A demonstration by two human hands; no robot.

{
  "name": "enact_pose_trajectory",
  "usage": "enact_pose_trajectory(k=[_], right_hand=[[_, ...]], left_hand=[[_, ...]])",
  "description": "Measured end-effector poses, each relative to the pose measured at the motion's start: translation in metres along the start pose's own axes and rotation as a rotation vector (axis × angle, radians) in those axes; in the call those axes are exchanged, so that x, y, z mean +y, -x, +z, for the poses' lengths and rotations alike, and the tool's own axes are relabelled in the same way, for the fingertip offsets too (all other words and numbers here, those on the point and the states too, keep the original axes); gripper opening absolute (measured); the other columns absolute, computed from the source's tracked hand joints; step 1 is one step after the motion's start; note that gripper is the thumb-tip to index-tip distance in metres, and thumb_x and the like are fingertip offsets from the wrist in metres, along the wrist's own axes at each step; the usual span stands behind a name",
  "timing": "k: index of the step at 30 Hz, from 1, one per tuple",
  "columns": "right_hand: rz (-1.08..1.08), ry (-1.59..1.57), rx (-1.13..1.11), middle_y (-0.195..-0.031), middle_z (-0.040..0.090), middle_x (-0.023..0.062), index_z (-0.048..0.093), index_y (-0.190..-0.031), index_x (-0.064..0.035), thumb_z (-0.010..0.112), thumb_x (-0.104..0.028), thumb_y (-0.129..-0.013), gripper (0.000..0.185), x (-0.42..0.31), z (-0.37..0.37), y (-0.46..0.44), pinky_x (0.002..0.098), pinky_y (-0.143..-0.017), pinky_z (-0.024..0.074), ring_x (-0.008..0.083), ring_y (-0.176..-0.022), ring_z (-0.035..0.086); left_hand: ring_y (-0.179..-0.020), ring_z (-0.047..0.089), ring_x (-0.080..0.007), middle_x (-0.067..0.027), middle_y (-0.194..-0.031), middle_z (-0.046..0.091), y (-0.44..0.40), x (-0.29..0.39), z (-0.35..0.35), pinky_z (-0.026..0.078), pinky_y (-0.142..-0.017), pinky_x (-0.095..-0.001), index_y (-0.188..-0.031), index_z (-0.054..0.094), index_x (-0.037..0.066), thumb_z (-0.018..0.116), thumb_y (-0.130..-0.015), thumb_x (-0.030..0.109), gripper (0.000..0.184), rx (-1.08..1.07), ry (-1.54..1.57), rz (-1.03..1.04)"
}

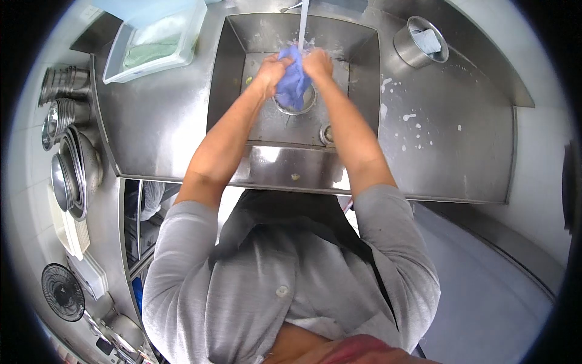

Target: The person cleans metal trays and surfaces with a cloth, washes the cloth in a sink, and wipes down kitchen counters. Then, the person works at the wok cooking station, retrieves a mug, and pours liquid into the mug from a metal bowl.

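Both hands are over the steel sink [254, 130], holding a wet blue-purple cloth [293, 82] between them. My left hand [273, 71] has its fingers closed on the cloth's left edge. On the other side, my right hand [317, 64] grips the upper right part, close to the tap. Water splashes where the white spout [303, 24] meets the cloth. Below the cloth, partly hidden by it, a round metal bowl [297, 111] sits in the sink. The drain [327, 134] shows beside my right forearm.
A clear plastic tub [182, 57] with a greenish cloth inside stands at the back left. At the back right is a steel pot [412, 51] holding a pale cloth or sponge. Suds dot the right counter [448, 164]. Stacked metal bowls [76, 173] line the left side.
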State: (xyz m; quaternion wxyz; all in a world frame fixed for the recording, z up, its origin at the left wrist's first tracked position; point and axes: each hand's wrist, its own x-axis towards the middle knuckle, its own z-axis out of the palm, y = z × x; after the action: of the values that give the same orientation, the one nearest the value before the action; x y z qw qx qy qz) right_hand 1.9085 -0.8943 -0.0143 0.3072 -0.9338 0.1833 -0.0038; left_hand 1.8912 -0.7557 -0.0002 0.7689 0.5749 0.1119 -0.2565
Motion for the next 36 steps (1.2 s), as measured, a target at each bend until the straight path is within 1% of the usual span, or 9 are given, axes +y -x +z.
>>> enact_pose_trajectory(k=[3, 6, 14, 16, 20, 26, 31, 33, 36], right_hand=[[-0.274, -0.008, 0.051, -0.095, 0.070, 0.0156, 0.070, -0.096, -0.0031, 0.068, -0.022, -0.078, 0.026, 0.006, -0.026, 0.002, 0.0410, -0.087, 0.0483, 0.0317, -0.093, 0.066], [-0.530, -0.526, -0.609, -0.096, 0.070, 0.0071, 0.069, -0.105, -0.0078, 0.071, -0.015, -0.076, 0.030, 0.006, -0.049, -0.008, 0.0352, -0.090, 0.0460, 0.0232, -0.094, 0.063], [-0.138, -1.169, -0.562, -0.097, 0.069, 0.0076, 0.066, -0.107, -0.0002, 0.071, -0.016, -0.080, 0.032, 0.000, -0.086, 0.003, 0.0325, -0.079, 0.0500, 0.0155, -0.087, 0.064], [-0.474, -0.785, -0.393, -0.098, 0.069, 0.0080, 0.064, -0.110, -0.0005, 0.073, -0.018, -0.080, 0.036, 0.034, -0.049, -0.015, 0.0341, -0.081, 0.0500, 0.0183, -0.089, 0.065], [-0.432, 0.219, -0.623, -0.119, 0.063, 0.0118, 0.055, -0.126, -0.0010, 0.076, -0.023, -0.079, 0.056, 0.058, -0.079, -0.004, 0.0376, -0.092, 0.0482, 0.0229, -0.109, 0.060], [0.369, -1.668, -0.436, -0.113, 0.065, 0.0086, 0.062, -0.116, -0.0051, 0.071, -0.027, -0.084, 0.040, 0.052, -0.046, 0.036, 0.0378, -0.092, 0.0482, 0.0248, -0.109, 0.060], [-0.255, -0.826, -0.068, -0.084, 0.067, 0.0108, 0.069, -0.087, -0.0050, 0.065, -0.039, -0.089, 0.034, -0.042, -0.001, 0.110, 0.0413, -0.067, 0.0482, 0.0313, -0.076, 0.065], [-0.256, -0.545, 0.057, -0.076, 0.064, 0.0224, 0.068, -0.083, -0.0013, 0.058, -0.047, -0.090, 0.048, -0.055, -0.009, 0.119, 0.0445, -0.066, 0.0481, 0.0394, -0.071, 0.064], [-0.088, -0.258, 0.146, -0.079, 0.066, 0.0240, 0.070, -0.086, -0.0035, 0.058, -0.052, -0.088, 0.051, -0.019, 0.007, 0.047, 0.0464, -0.069, 0.0486, 0.0414, -0.078, 0.065]], left_hand=[[-0.084, 0.065, -0.0151, -0.0041, -0.098, 0.068, 0.012, 0.030, -0.010, 0.054, -0.077, -0.0320, -0.113, 0.063, 0.005, 0.062, -0.089, 0.013, 0.025, -0.150, -0.220, 0.093], [-0.083, 0.064, -0.0148, -0.0039, -0.098, 0.068, 0.005, 0.045, -0.020, 0.052, -0.078, -0.0303, -0.113, 0.064, 0.005, 0.066, -0.082, 0.010, 0.032, -0.354, -0.560, 0.225], [-0.092, 0.065, -0.0190, -0.0110, -0.102, 0.071, -0.016, 0.020, -0.074, 0.049, -0.086, -0.0331, -0.104, 0.070, 0.002, 0.071, -0.070, 0.018, 0.037, -0.317, -1.070, 0.155], [-0.092, 0.065, -0.0198, -0.0110, -0.101, 0.071, -0.032, 0.001, -0.088, 0.049, -0.086, -0.0334, -0.105, 0.070, 0.002, 0.069, -0.072, 0.020, 0.037, -0.258, -0.958, 0.162], [-0.095, 0.064, -0.0201, -0.0082, -0.102, 0.069, -0.003, 0.049, -0.079, 0.048, -0.090, -0.0333, -0.108, 0.066, 0.001, 0.060, -0.082, 0.015, 0.030, -0.228, -0.103, 0.142], [-0.119, 0.055, -0.0321, -0.0104, -0.130, 0.057, 0.014, 0.015, -0.046, 0.041, -0.100, -0.0558, -0.132, 0.050, 0.011, 0.065, -0.087, 0.039, 0.055, -0.237, 0.550, -0.044], [-0.103, 0.061, -0.0287, -0.0090, -0.114, 0.063, -0.045, -0.041, -0.022, 0.052, -0.084, -0.0475, -0.126, 0.053, 0.018, 0.066, -0.089, 0.037, 0.043, 0.360, 0.323, -0.102], [-0.095, 0.062, -0.0272, -0.0104, -0.107, 0.065, -0.066, -0.074, -0.057, 0.052, -0.083, -0.0459, -0.123, 0.055, 0.014, 0.065, -0.090, 0.035, 0.040, -0.245, 0.576, -0.142], [-0.091, 0.065, -0.0241, -0.0109, -0.101, 0.068, -0.037, -0.039, -0.020, 0.053, -0.083, -0.0426, -0.118, 0.060, 0.005, 0.060, -0.094, 0.038, 0.041, -0.392, 0.518, -0.090]])
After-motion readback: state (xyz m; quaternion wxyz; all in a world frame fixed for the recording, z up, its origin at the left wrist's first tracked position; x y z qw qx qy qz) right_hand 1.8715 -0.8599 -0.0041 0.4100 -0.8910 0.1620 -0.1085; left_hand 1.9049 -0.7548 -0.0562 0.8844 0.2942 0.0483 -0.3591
